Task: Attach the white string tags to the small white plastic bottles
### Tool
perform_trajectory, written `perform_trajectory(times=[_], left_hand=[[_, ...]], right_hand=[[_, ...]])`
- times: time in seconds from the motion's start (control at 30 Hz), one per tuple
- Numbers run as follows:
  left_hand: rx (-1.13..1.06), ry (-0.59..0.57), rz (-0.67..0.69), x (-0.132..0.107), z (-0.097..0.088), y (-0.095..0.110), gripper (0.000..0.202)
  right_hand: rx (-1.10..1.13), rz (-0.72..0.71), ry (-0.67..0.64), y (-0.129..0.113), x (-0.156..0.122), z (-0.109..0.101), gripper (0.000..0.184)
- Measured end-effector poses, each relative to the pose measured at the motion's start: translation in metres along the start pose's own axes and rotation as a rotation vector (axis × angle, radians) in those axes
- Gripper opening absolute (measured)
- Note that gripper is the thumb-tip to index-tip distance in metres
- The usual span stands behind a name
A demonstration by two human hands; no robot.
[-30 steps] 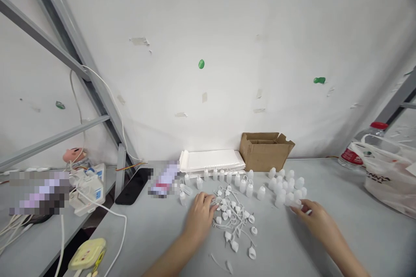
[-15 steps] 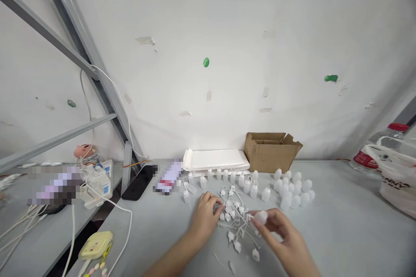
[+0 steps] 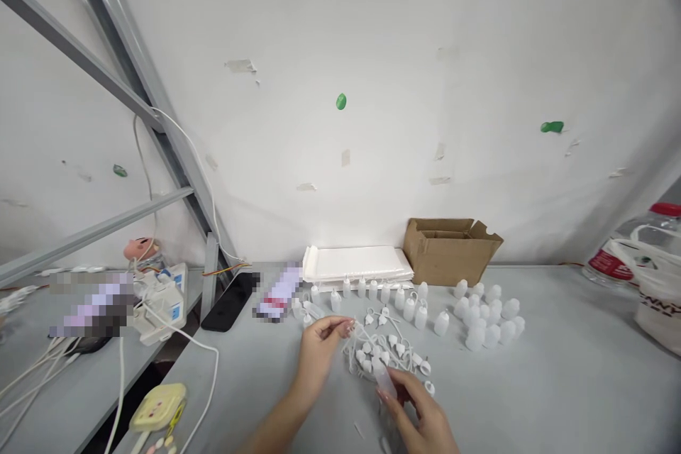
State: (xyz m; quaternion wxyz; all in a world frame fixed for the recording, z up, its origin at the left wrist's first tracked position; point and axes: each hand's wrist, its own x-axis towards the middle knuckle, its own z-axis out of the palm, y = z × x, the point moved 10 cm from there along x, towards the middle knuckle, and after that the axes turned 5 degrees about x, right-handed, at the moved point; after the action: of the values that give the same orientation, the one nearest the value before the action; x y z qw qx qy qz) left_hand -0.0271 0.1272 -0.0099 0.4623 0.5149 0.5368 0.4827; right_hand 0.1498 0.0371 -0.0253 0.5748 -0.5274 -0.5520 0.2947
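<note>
My left hand (image 3: 318, 356) is raised a little off the grey table (image 3: 558, 383), thumb and forefinger pinched on a small white cap with a loop strap, lifted from the pile of white caps (image 3: 391, 353). My right hand (image 3: 420, 415) is low in the view, fingers closed round a small translucent white bottle (image 3: 385, 381) held just in front of that pile. Behind the pile stands a row of capped small bottles (image 3: 372, 292). A cluster of uncapped white bottles (image 3: 486, 316) sits to the right.
A stack of white trays (image 3: 356, 264) and an open cardboard box (image 3: 450, 250) stand against the wall. A black phone (image 3: 226, 301), a power strip (image 3: 159, 298) with white cables and a yellow object (image 3: 154, 408) lie left. A plastic bag (image 3: 660, 291) and a red-capped water bottle (image 3: 630, 245) are at the right.
My right hand took a bottle from the right cluster and carried it left and toward me, in front of the cap pile. My left hand picked a cap and lifted it.
</note>
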Motion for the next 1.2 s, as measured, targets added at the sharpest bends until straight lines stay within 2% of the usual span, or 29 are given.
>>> perform_trajectory(times=[0.17, 0.4, 0.7, 0.8, 1.0, 1.2], left_hand=[[-0.092, -0.064, -0.05, -0.009, 0.012, 0.0, 0.017], [0.005, -0.1, -0.025, -0.014, 0.019, 0.0, 0.018], [-0.17, -0.2, -0.13, -0.021, 0.03, -0.001, 0.023], [-0.183, -0.249, -0.149, -0.023, 0.035, 0.0, 0.027], [-0.162, -0.325, -0.171, -0.03, 0.042, 0.003, 0.029], [-0.164, -0.332, -0.174, -0.028, 0.045, -0.002, 0.026]], right_hand=[[0.01, 0.039, 0.015, 0.0, 0.0, -0.002, 0.035], [0.009, 0.005, 0.035, -0.004, -0.002, -0.001, 0.038], [-0.041, 0.015, 0.071, 0.0, -0.003, -0.005, 0.043], [-0.059, 0.018, 0.047, 0.001, -0.001, -0.005, 0.042], [-0.127, 0.009, -0.101, 0.004, 0.003, 0.001, 0.034], [-0.127, 0.039, -0.096, 0.005, 0.002, -0.001, 0.034]])
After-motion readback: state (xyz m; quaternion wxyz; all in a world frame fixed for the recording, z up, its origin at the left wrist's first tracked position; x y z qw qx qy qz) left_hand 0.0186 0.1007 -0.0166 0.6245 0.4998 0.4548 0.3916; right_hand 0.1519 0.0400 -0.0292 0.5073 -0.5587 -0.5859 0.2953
